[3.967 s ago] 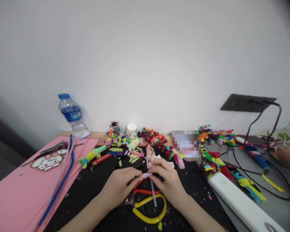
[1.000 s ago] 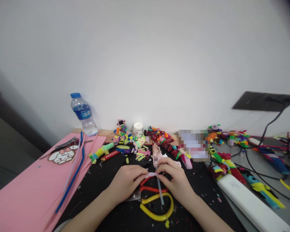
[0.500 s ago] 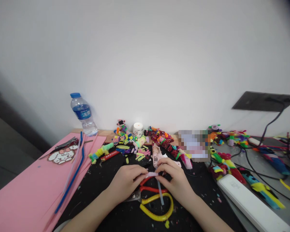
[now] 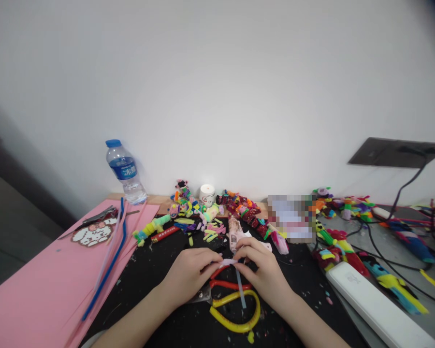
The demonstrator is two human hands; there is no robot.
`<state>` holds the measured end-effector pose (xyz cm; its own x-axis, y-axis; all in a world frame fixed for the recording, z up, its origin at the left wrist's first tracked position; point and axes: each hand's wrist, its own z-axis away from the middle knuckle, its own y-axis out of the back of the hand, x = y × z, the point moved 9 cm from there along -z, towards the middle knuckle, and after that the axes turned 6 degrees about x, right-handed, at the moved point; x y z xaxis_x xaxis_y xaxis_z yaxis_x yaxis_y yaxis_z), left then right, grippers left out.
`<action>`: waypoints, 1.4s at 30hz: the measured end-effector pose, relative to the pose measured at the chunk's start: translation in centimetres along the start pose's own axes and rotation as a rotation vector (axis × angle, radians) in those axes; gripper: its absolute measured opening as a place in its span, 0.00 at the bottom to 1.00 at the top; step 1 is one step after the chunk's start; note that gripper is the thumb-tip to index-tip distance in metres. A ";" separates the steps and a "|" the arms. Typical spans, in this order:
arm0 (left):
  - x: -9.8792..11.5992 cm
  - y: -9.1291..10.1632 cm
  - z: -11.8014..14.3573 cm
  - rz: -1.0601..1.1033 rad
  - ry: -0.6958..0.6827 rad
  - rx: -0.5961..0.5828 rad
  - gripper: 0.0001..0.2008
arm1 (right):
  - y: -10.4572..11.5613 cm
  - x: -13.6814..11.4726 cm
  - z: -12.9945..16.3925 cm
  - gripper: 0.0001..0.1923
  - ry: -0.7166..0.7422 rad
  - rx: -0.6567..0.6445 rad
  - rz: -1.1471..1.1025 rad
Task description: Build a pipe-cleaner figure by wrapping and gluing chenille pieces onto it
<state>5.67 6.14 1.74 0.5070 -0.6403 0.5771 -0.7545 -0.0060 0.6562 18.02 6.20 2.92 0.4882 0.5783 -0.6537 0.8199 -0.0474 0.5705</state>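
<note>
A short pale lilac fuzzy piece, like a bit of pipe cleaner, is stretched between my two hands over the black mat. My left hand pinches its left end between thumb and fingers. At its other end, the fingertips of my right hand are pinched together. Below them lies a tool with red and yellow handles, its metal part mostly hidden by my left hand. A translucent pale strip crosses the handles. Just beyond my right hand rests a stained pale pink glue gun.
Pink sheets at left carry black-handled scissors, a blue pipe cleaner and a dog-shaped cutout. A water bottle leans against the wall. Colourful fuzzy figures line the back. A white power strip and black cables lie right.
</note>
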 end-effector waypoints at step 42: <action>0.1 -0.2 0.1 0.014 0.020 -0.038 0.06 | 0.0 -0.3 0.0 0.08 0.023 0.004 0.015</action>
<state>5.87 6.02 1.60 0.5055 -0.6244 0.5955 -0.7451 0.0321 0.6662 17.88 6.04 3.19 0.4934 0.5959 -0.6336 0.8140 -0.0595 0.5779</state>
